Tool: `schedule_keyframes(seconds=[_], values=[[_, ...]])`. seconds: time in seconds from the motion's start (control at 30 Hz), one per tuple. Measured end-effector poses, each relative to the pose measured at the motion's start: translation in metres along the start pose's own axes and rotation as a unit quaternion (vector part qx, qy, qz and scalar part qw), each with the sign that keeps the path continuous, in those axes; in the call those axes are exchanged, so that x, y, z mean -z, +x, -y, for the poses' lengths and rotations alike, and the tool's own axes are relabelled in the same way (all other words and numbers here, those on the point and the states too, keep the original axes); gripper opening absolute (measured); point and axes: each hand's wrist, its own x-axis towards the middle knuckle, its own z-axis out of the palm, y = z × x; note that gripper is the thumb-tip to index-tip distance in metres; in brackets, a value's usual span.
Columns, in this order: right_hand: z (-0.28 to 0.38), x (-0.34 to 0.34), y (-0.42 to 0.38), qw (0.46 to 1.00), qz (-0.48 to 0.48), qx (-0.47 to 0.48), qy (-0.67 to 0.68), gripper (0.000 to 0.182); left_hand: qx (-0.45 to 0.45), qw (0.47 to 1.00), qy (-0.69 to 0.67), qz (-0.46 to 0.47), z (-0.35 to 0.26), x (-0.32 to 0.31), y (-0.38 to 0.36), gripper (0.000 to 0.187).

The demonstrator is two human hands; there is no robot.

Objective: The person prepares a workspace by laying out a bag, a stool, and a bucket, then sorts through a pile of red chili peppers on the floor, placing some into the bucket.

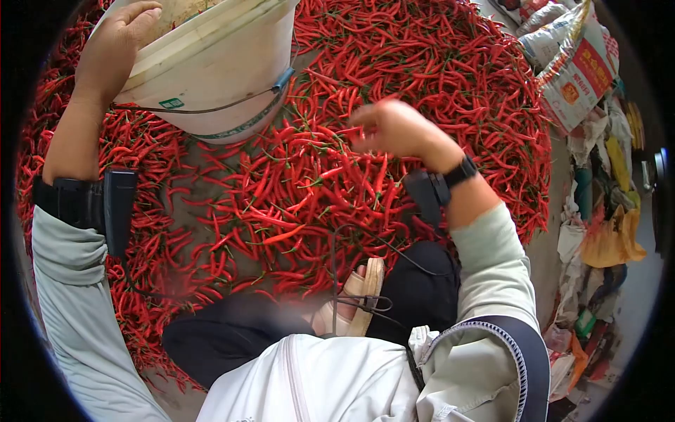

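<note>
1. I am looking down on a wide bed of red chillies (pixel 422 77) covering the floor: glossy, slim, tapered pods with green stems, their long axes lying every way.
2. A white plastic bucket (pixel 218 63) is sitting among them at upper left, smooth-walled and round, tipping toward the viewer, wire handle hanging.
3. My left hand (pixel 116 42) is gripping its rim, fingers curled over.
4. My right hand (pixel 394 126) is hovering blurred above the pods; I cannot tell its grip.
</note>
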Motion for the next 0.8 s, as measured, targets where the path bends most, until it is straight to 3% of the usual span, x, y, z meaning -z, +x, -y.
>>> schedule_keyframes(seconds=[0.1, 0.17, 0.2, 0.23, 0.3, 0.37, 0.43, 0.47, 0.57, 0.6, 0.8], values=[[-0.014, -0.009, 0.073, 0.986, -0.146, -0.061, -0.053, 0.031, 0.002, 1.000, -0.007, 0.001, -0.003, 0.003, -0.001, 0.039], [-0.031, -0.043, 0.122, 0.976, -0.180, -0.120, -0.021, 0.033, -0.003, 1.000, -0.003, 0.002, -0.008, 0.002, -0.004, 0.039], [-0.044, -0.066, 0.139, 0.978, -0.180, -0.099, -0.038, 0.040, -0.010, 1.000, -0.012, -0.023, -0.011, 0.000, -0.005, 0.039], [-0.041, -0.080, 0.143, 0.979, -0.134, -0.150, -0.036, 0.040, -0.016, 0.999, -0.022, -0.047, -0.015, -0.001, -0.007, 0.038], [-0.022, -0.085, 0.136, 0.960, -0.111, -0.195, -0.167, 0.034, -0.005, 0.999, -0.010, -0.039, -0.021, 0.003, -0.009, 0.040], [-0.015, -0.089, 0.128, 0.953, -0.143, -0.197, -0.179, 0.029, 0.006, 1.000, -0.002, -0.027, -0.023, 0.003, -0.010, 0.042], [-0.012, -0.085, 0.109, 0.962, -0.070, -0.177, -0.196, 0.026, -0.001, 0.999, 0.000, -0.041, -0.019, 0.001, -0.007, 0.042], [-0.015, -0.086, 0.099, 0.964, -0.087, -0.151, -0.203, 0.020, -0.003, 0.999, -0.004, -0.041, -0.018, 0.001, -0.007, 0.042], [-0.015, -0.072, 0.070, 0.972, -0.022, -0.125, -0.196, 0.016, 0.007, 0.999, 0.008, -0.039, -0.019, 0.002, -0.007, 0.042], [-0.019, -0.071, 0.055, 0.975, -0.034, -0.071, -0.210, 0.014, 0.012, 0.999, 0.022, -0.030, -0.021, 0.003, -0.007, 0.042], [0.015, -0.042, -0.013, 0.988, -0.013, -0.124, -0.096, 0.022, 0.011, 0.999, 0.031, -0.008, -0.013, 0.002, -0.001, 0.042]])
